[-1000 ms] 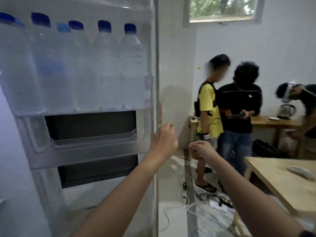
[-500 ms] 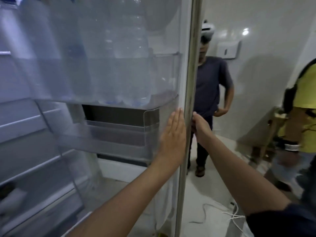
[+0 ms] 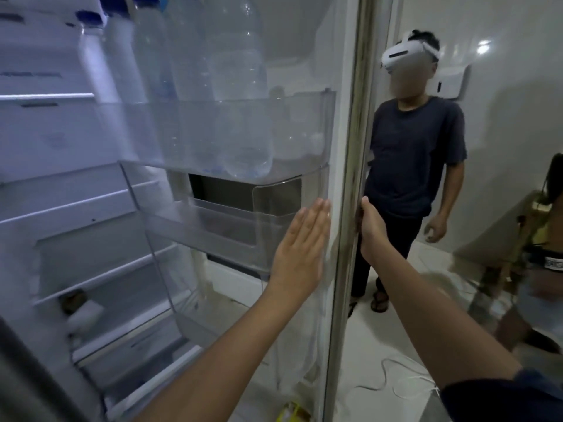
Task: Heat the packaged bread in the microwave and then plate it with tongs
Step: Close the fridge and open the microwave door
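The open fridge door (image 3: 350, 123) fills the middle of the view, its inner side facing me. My left hand (image 3: 300, 242) lies flat with straight fingers against the door's inner face, beside the lower clear door bin (image 3: 219, 229). My right hand (image 3: 373, 229) grips the door's outer edge, fingers wrapped round it out of sight. No packaged bread, microwave, plate or tongs are in view.
Several water bottles (image 3: 240, 117) stand in the upper door bin. Fridge shelves (image 3: 76, 205) show at left. A person in a dark shirt (image 3: 417, 153) wearing a headset stands just past the door; another person (image 3: 545, 269) is at right. White cables (image 3: 402, 382) lie on the floor.
The view swung left from the room to the fridge interior as the door swung. My left hand flattened onto the door's inner face and my right hand took hold of its edge.
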A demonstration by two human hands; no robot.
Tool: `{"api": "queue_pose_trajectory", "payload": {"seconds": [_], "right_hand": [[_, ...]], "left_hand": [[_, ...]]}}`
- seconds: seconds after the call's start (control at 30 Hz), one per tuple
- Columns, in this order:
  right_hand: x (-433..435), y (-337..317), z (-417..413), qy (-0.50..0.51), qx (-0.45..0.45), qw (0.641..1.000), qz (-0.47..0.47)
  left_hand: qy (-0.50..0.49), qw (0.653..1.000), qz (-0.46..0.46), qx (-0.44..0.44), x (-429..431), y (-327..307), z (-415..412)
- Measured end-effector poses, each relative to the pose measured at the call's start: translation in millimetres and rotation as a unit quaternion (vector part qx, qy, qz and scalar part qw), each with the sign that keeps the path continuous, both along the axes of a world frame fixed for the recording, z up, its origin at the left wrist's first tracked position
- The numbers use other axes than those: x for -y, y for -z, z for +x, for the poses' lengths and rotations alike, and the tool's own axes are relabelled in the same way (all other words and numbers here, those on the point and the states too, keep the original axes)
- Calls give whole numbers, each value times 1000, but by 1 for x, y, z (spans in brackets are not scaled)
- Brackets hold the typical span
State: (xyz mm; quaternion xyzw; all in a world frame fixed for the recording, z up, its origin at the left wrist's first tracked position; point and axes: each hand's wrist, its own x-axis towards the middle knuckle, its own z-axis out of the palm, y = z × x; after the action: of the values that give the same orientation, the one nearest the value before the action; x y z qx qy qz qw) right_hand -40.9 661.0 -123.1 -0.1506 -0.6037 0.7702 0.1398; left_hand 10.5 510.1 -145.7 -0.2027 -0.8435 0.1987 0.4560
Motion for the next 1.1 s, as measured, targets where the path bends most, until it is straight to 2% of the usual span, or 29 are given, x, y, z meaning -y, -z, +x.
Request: {"api": "queue_pose_trajectory", "payload": {"seconds": [0.13, 0.37, 0.6, 0.87, 1.1], "right_hand": [[34, -1, 41, 50, -18, 998, 34], [102, 21, 93, 47, -97, 994, 25], [170, 36, 134, 6, -213, 970, 118], [240, 37, 155, -102, -277, 917, 270], [293, 36, 145, -66, -391, 818, 416]], "left_hand": [[14, 1000, 17, 18, 41, 6, 26], [24, 996, 75, 31, 118, 18, 64], [-3, 990, 136, 33, 195, 31, 93], [-53, 969, 216, 111, 280, 30, 112], [-77, 924, 327, 184, 326, 16, 123]]}}
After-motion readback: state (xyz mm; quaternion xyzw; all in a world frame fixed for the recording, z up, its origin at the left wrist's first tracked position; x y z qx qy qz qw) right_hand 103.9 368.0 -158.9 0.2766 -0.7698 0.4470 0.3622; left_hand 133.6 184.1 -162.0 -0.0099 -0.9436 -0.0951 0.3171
